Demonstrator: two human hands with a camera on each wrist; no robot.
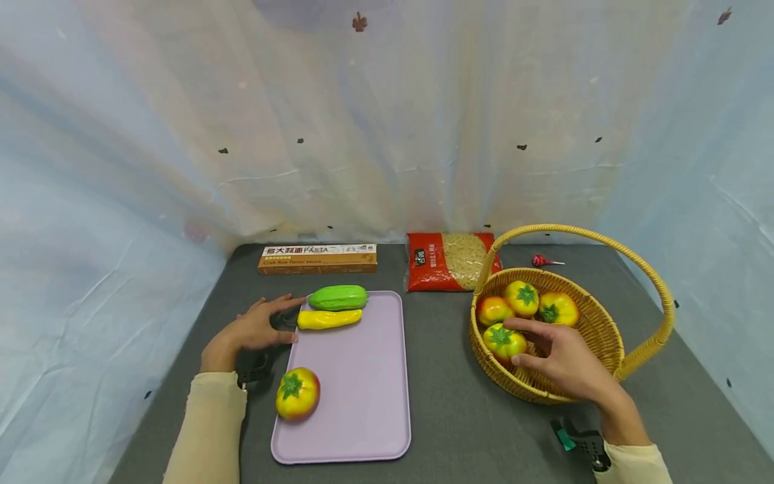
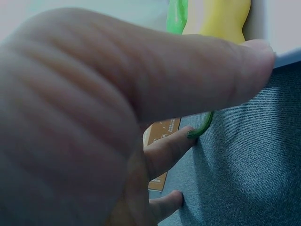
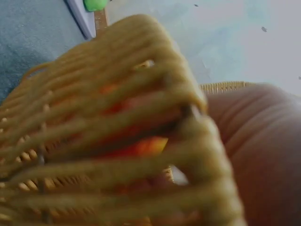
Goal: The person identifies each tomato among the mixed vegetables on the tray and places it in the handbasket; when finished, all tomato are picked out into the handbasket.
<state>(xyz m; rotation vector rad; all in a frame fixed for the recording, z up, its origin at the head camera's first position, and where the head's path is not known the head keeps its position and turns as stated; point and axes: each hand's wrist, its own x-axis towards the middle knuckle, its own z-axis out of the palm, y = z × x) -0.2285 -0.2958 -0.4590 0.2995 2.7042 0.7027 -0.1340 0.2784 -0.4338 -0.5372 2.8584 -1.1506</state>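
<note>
My left hand [image 1: 260, 327] lies at the left edge of the lilac tray [image 1: 363, 396], fingers spread, thumb at its rim. Its index fingertip is close to a green cucumber-like vegetable [image 1: 337, 298]; a yellow pepper [image 1: 329, 319] lies just below that. In the left wrist view a curved green stem [image 2: 204, 126] meets a fingertip. A yellow-red tomato [image 1: 298, 394] sits at the tray's lower left. My right hand [image 1: 565, 356] reaches into the wicker basket [image 1: 595, 329], thumb and index extended beside a tomato [image 1: 504, 343]. The basket wall hides the fingers in the right wrist view.
More tomatoes [image 1: 522, 298] lie in the basket, whose tall handle [image 1: 659, 296] arches over its right side. Behind stand a pasta box [image 1: 317, 259] and a red bag of pasta [image 1: 450, 262]. A red lollipop [image 1: 546, 260] lies behind the basket. Pale curtains surround the grey table.
</note>
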